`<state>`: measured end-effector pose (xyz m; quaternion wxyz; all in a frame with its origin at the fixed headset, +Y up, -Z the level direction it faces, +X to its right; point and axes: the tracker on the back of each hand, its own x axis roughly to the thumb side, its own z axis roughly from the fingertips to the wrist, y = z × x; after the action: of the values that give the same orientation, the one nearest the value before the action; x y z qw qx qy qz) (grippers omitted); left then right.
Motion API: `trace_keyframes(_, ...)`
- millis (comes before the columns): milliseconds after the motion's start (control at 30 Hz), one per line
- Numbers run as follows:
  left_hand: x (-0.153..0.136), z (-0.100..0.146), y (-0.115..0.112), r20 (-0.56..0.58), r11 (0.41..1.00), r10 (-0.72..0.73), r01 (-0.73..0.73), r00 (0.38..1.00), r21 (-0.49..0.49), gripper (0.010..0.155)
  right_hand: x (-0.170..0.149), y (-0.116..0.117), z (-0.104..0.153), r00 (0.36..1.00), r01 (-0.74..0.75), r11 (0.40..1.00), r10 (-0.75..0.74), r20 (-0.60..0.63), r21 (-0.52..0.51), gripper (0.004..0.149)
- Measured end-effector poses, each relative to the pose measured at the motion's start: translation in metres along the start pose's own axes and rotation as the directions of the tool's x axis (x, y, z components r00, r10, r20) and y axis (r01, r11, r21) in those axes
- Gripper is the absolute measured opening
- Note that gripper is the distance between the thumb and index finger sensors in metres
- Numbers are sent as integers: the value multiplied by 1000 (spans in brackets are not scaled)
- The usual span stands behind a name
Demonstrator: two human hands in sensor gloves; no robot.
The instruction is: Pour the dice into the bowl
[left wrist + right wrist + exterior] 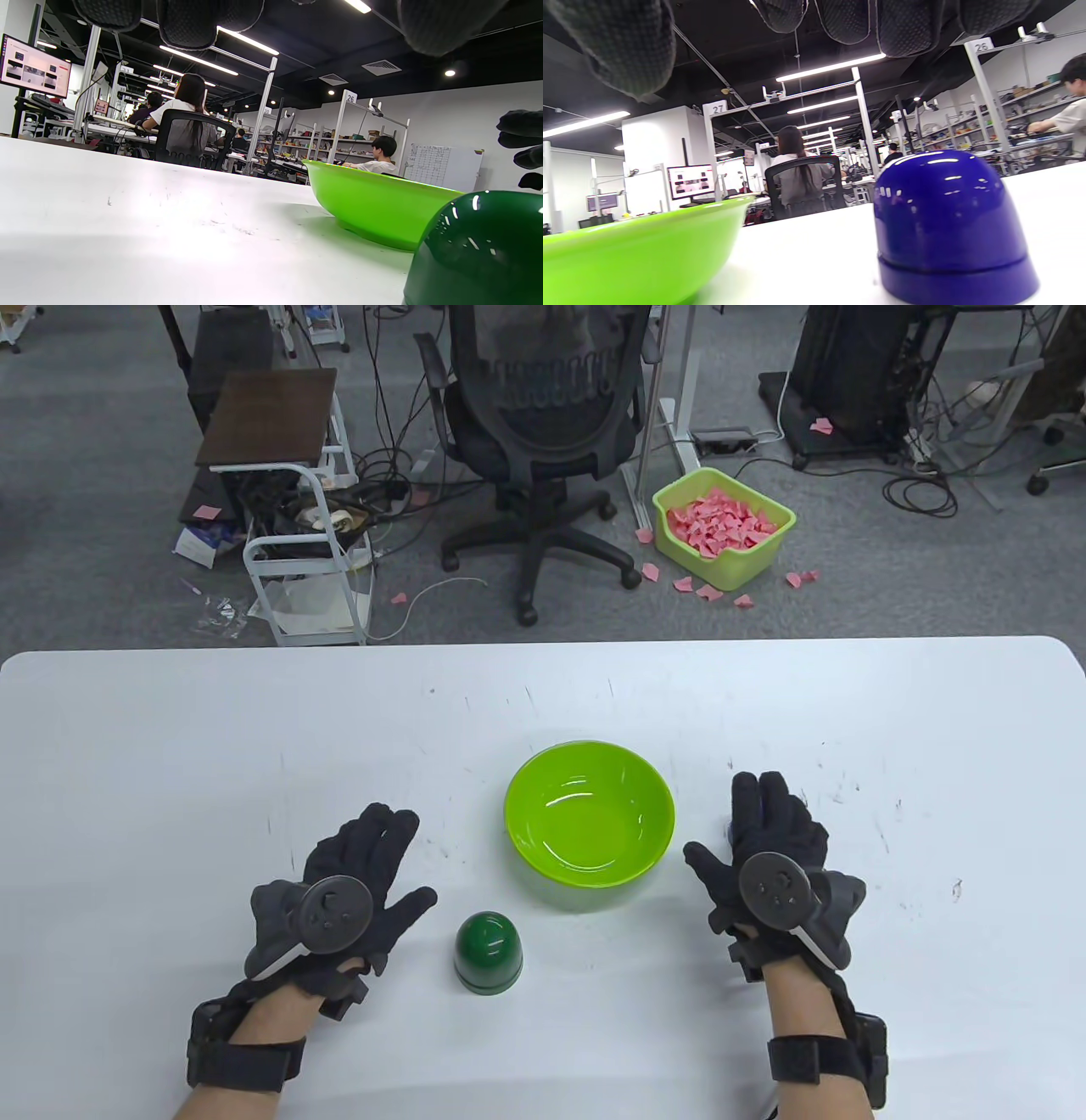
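Observation:
A lime green bowl [590, 748] stands mid-table and looks empty; it also shows in the left wrist view [373, 203] and the right wrist view [628, 254]. A dark green domed dice cup [488, 952] stands mouth down in front of the bowl, and it is close in the left wrist view [479, 254]. My left hand [382, 857] lies open just left of it, apart from it. A blue domed dice cup [946, 220] stands right of the bowl. My right hand [751, 831] is spread open above it and hides it almost entirely in the table view. No dice show.
The white table's far edge [543, 643] runs beyond the bowl. An office chair [543, 432] and a green bin of pink paper [721, 527] stand on the floor past it.

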<state>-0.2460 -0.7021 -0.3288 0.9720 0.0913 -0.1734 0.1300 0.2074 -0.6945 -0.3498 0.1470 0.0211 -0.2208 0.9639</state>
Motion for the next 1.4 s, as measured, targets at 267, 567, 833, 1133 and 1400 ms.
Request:
trace_keyframes(267, -3, -1, -3, -7, 1000, 16, -16, 1000, -20, 85, -18, 6, -32, 986, -66, 990, 84, -144, 121, 96)
trace_keyframes(567, -3, -1, -4, -12, 999, 18, -18, 1000, -43, 85, -34, 34, -63, 939, -95, 955, 180, -292, 282, 100)
trace_keyframes(833, -3, -2, -5, -18, 998, 22, -23, 1000, -66, 85, -45, 60, -77, 871, -122, 889, 309, -383, 442, 104)
trace_keyframes(1133, -4, -3, -5, -27, 997, 31, -33, 999, -70, 86, -51, 78, -73, 849, -103, 908, 292, -439, 405, 95)
trace_keyframes(1400, -4, -3, -7, -29, 996, 35, -37, 999, -83, 88, -45, 83, -71, 849, -170, 904, 336, -406, 392, 103)
